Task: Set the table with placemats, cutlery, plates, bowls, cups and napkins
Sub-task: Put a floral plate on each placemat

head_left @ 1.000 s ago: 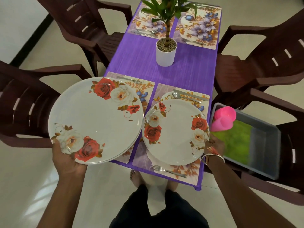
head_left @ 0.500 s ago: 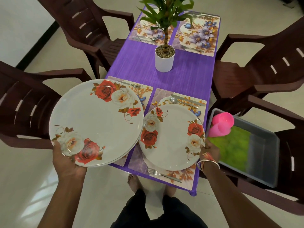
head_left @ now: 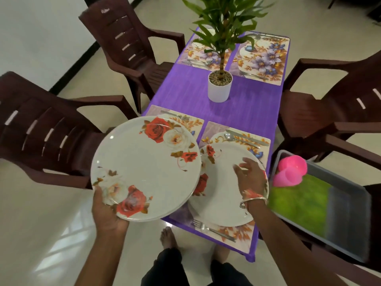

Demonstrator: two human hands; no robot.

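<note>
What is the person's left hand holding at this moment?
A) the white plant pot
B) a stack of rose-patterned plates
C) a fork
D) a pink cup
B: the left hand grips the near rim of the stack of rose-patterned plates, thumb on top, while the pink cups sit in the grey bin and the fork lies on a placemat.

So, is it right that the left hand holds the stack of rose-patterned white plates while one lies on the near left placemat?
No: the head view shows the single rose-patterned white plate on the near right floral placemat; the left hand does hold the stack.
</note>
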